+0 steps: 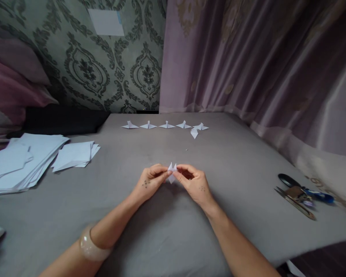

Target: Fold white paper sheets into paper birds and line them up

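Between my two hands, over the middle of the grey-covered table [150, 223], is a small folded white paper piece [171, 178] with two points sticking up and one pointing down. My left hand [152, 181] pinches its left side between thumb and fingers. On its right side my right hand [193, 182] pinches it the same way. Parts of the paper are hidden behind the fingertips. Farther back, several folded white paper figures [166, 125] with spread wings stand in a row. A smaller kite-shaped folded paper [194, 133] lies in front of the rightmost one.
At the left lie a stack of large white sheets [43, 154] and a pile of smaller paper pieces [73, 156]. Scissors [295, 204] and a blue-handled tool [320, 195] lie at the right. Patterned wallpaper and a pink curtain [196, 69] border the far side.
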A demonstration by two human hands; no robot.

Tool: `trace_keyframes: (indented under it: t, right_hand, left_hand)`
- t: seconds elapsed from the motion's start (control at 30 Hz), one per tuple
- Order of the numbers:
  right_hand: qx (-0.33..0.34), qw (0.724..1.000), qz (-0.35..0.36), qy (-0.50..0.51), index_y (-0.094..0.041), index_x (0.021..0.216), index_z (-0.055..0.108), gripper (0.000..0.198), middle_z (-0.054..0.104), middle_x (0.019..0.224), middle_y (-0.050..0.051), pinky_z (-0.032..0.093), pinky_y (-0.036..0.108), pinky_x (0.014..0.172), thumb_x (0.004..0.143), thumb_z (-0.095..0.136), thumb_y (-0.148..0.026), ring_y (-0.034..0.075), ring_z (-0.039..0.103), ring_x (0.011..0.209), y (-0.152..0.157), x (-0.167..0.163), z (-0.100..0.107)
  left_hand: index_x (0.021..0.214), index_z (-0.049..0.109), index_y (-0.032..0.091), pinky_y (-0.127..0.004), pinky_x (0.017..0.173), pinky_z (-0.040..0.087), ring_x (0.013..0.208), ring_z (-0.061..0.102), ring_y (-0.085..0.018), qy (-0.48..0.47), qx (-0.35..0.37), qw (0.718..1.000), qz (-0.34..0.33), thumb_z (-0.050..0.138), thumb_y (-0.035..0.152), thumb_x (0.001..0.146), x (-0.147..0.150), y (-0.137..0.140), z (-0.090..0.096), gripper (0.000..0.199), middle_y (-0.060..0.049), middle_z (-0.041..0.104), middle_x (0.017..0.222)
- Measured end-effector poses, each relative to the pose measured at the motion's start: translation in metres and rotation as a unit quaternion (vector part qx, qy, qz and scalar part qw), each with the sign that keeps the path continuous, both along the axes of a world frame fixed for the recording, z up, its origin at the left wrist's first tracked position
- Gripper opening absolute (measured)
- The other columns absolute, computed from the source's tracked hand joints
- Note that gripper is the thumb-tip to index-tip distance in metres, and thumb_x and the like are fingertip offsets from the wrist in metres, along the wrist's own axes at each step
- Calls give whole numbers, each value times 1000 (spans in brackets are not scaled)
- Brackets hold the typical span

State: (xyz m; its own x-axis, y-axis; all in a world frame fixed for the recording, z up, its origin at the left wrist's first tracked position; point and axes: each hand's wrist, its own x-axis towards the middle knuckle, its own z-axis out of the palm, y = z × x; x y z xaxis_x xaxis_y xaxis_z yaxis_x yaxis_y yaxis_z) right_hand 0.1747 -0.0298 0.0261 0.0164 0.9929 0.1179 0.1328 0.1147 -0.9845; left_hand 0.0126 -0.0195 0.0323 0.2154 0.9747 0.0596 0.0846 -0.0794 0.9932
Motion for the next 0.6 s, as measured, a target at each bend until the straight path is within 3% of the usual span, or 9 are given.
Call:
trace_keyframes:
  t: [0.1, 0.27, 0.37, 0.47, 0.6]
  right_hand:
    - [55, 998, 0, -21, -19, 75, 70, 13, 65, 76, 3, 47, 26, 63, 75, 67, -32, 14, 59, 67, 1, -1, -1]
    - [46, 999, 17, -7, -21, 81, 70, 13, 65, 80, 2, 51, 26, 61, 76, 67, -32, 12, 60, 63, 0, 0, 1]
    - [73, 997, 35, -6, -21, 79, 71, 12, 65, 80, 3, 53, 27, 63, 79, 64, -32, 14, 63, 67, -1, 0, 3]
    - [153, 985, 24, -77, -24, 83, 72, 13, 66, 85, 4, 53, 29, 74, 83, 59, -25, 16, 64, 79, 0, 2, 2]
    - [214, 948, 75, -224, -25, 96, 70, 26, 65, 98, 5, 50, 29, 83, 89, 46, -16, 16, 63, 89, 1, 6, -9]
  left_hand:
    - [82, 72, 18, -20, 49, 40, 46, 48, -9, 15, 4, 999, -43, 62, 40, 80, -2, 0, -2, 25, 1, 57, 53]
    - [78, 71, 16, -25, 67, 49, 69, 61, -16, 9, 32, 996, -85, 60, 39, 82, -6, 1, -1, 26, -5, 65, 71]
    - [85, 71, 17, -27, 74, 49, 77, 61, -17, 52, 90, 990, -96, 53, 33, 87, -8, 2, 0, 24, -7, 66, 80]
    - [102, 67, 19, -31, 89, 45, 98, 60, -20, 83, 167, 980, -75, 49, 20, 87, -11, 4, -3, 23, -10, 65, 103]
    - [115, 60, 21, -36, 99, 40, 115, 53, -22, 138, 198, 965, -101, 46, 6, 77, -15, 7, -13, 43, -11, 55, 127]
